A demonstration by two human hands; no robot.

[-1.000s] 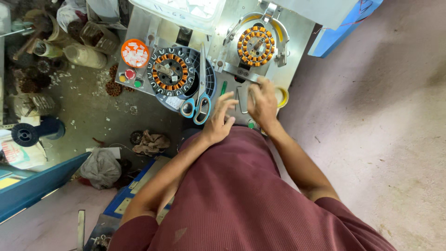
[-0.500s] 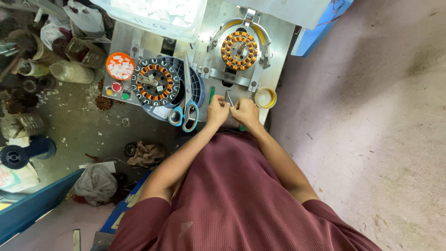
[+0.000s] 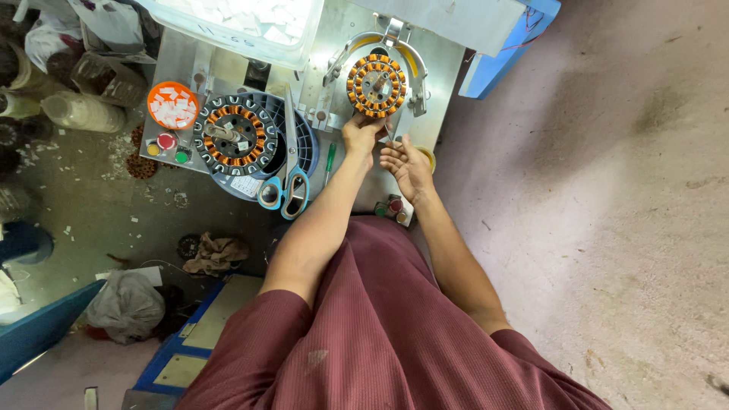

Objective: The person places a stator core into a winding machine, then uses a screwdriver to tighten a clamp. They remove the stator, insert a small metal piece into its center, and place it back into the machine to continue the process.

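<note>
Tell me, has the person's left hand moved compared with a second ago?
Yes. The left hand has moved up the metal bench, away from the scissors, and now touches the lower edge of the copper-wound ring in the fixture.

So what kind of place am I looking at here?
Probably a small motor-winding workshop: a copper-wound stator clamped in a metal jig, a second stator in a round tray, scissors on the steel bench.

A small motor-winding workshop. A metal workbench [image 3: 448,57] carries a copper-wound stator [image 3: 377,84] clamped in a fixture, with a second stator [image 3: 233,135] in a grey tray alongside. Bench tools lie about — scissors [image 3: 287,186], a green screwdriver [image 3: 329,162], an orange dish of paper slips [image 3: 172,105]. The concrete floor [image 3: 592,228] is stained; scraps, rags and bags litter the left side.
</note>
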